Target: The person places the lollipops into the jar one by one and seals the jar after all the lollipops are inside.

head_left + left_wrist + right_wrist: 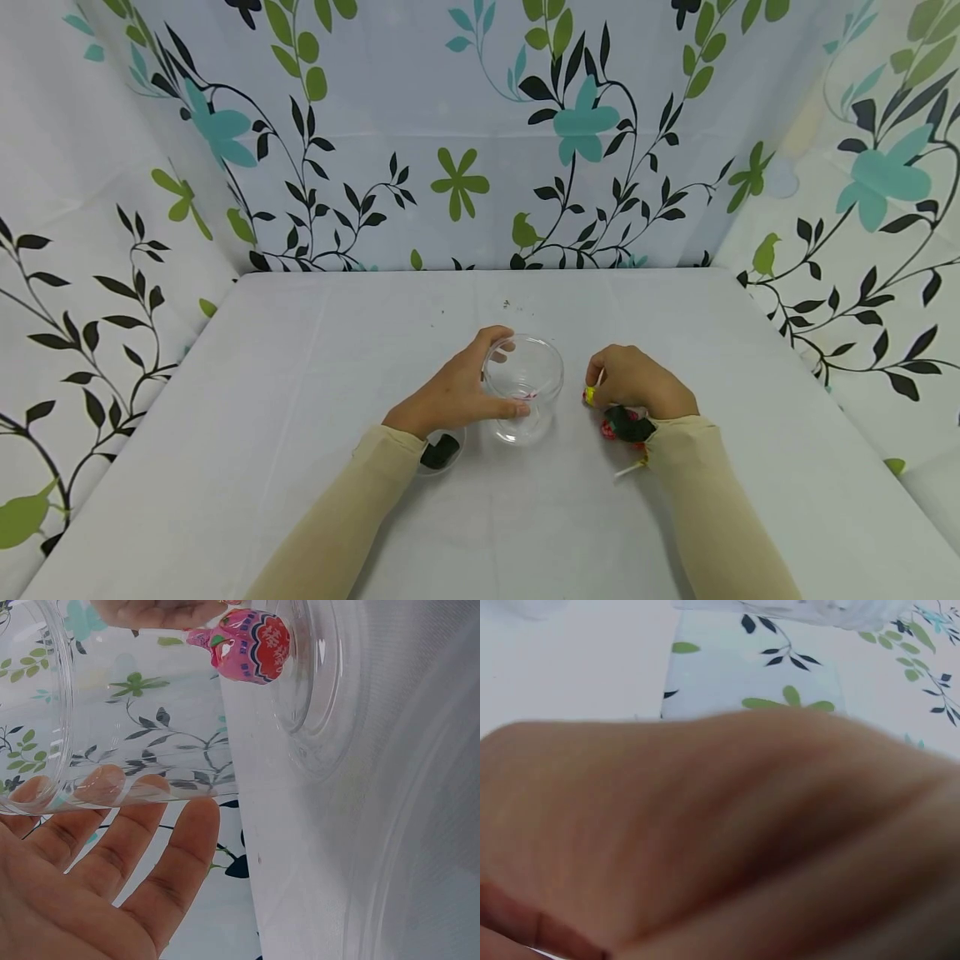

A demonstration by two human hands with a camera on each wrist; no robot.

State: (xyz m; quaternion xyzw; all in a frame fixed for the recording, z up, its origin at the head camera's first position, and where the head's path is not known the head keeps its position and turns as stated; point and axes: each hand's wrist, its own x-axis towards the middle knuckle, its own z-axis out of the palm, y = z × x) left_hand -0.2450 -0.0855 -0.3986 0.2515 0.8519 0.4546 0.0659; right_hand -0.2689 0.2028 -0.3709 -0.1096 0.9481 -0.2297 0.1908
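My left hand [468, 383] grips a clear jar [528, 433] round its side, thumb in front and fingers behind. In the left wrist view a pink wrapped lollipop [251, 646] shows through the jar wall, near its base. To the right of the jar, my right hand [641, 382] pinches a small yellow-and-red wrapped lollipop [589, 396], mostly hidden by the fingers. Beneath the right wrist lie more wrapped sweets, red [608, 430] and dark green [630, 425], with a white stick [628, 470] poking out. The right wrist view is mostly filled by the blurred hand.
A round clear lid [459, 442] with a dark patch lies under the left wrist, partly covered. White cloth [300, 375] covers the table, and leaf-patterned curtains [457, 183] enclose its back and sides. Tiny dark specks dot the cloth beyond the jar.
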